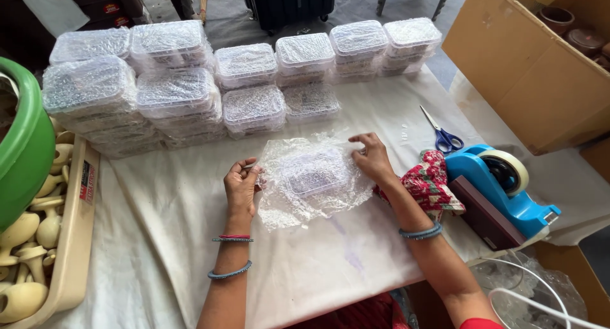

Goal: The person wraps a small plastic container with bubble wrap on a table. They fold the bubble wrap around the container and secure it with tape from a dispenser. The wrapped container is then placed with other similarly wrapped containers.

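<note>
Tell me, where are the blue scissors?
In the head view, the blue-handled scissors lie on the white cloth at the right, just above the blue tape dispenser and beside the cardboard box.
</note>
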